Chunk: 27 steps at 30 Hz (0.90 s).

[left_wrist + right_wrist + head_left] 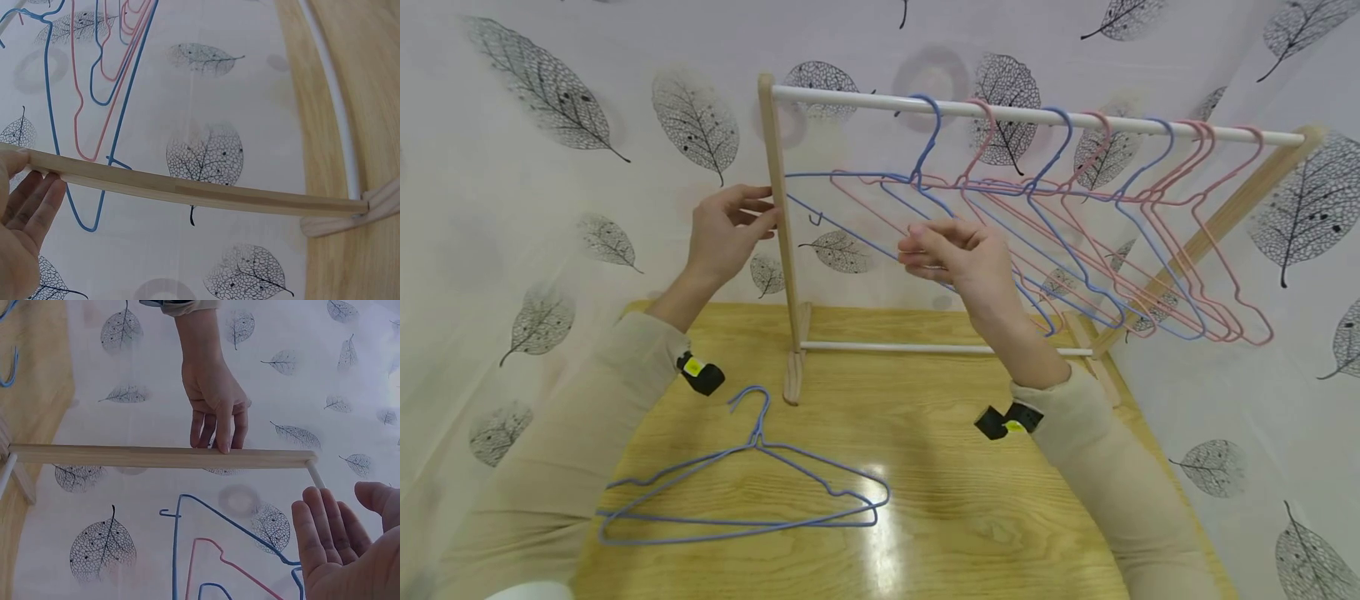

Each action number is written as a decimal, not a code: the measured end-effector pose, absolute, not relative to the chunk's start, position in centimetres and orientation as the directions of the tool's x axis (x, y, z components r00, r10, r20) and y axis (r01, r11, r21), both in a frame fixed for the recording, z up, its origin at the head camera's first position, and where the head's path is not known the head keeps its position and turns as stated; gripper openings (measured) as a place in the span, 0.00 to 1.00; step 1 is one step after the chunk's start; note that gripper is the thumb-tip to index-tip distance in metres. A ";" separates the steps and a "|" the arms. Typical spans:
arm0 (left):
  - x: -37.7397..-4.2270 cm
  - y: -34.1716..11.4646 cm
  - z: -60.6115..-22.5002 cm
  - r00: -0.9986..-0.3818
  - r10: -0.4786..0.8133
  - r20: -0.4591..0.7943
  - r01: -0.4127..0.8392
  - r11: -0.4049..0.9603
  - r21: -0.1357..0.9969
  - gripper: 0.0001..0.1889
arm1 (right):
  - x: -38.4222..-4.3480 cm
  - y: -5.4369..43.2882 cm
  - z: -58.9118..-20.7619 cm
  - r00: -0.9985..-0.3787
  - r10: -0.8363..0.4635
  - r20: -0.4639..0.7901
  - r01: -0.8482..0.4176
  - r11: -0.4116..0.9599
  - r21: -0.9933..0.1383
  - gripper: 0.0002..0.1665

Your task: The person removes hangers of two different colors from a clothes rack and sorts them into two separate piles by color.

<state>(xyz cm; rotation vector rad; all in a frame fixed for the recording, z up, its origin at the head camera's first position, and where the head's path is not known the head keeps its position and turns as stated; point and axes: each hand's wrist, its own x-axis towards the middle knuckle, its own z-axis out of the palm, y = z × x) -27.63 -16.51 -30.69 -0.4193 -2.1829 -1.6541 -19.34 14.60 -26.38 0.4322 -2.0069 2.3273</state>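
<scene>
My left hand [721, 237] is at the left wooden post [780, 217] of a small clothes rack, its thumb and fingertips pinching the post in the left wrist view. My right hand [981, 262] is raised in front of the hanging row, fingers loosely bent and the thumb apart in the right wrist view, with nothing in it. Blue and pink wire hangers alternate on the white top rail [865, 99]; the leftmost is a blue hanger [931, 142], beside a pink hanger [987, 137]. Several pink ones crowd the right end.
Two overlapping blue hangers [760, 425] lie on the wooden table [970, 500] in front of the rack. A white lower bar [895, 347] joins the rack's feet. Leaf-patterned sheeting [625, 100] covers the walls behind. Something white [531, 591] shows at the bottom left edge.
</scene>
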 end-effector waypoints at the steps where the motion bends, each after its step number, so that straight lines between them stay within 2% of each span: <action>1: -27.6 -16.5 -30.7 -0.887 0.014 0.461 0.448 0.266 0.854 0.16 | -19.5 14.8 -26.1 -0.960 -0.150 0.236 -0.212 -0.157 -0.965 0.07; 8: -27.6 -16.5 -30.6 -0.884 0.013 0.467 0.452 0.271 0.850 0.15 | -21.0 15.9 -23.9 -0.946 -0.131 0.298 -0.281 -0.133 -0.950 0.10; 14: -27.6 -16.5 -30.8 -0.885 0.011 0.465 0.450 0.270 0.851 0.15 | -22.8 16.6 -22.5 -0.941 -0.069 0.333 -0.323 -0.126 -0.938 0.09; 24: -27.6 -16.5 -30.7 -0.881 0.012 0.472 0.457 0.275 0.846 0.15 | -25.0 17.4 -22.3 -0.941 -0.008 0.340 -0.339 -0.048 -0.940 0.11; 27: -27.6 -16.5 -30.8 -0.884 0.010 0.467 0.451 0.284 0.846 0.15 | -25.6 17.1 -22.8 -0.932 0.010 0.362 -0.362 0.023 -0.932 0.11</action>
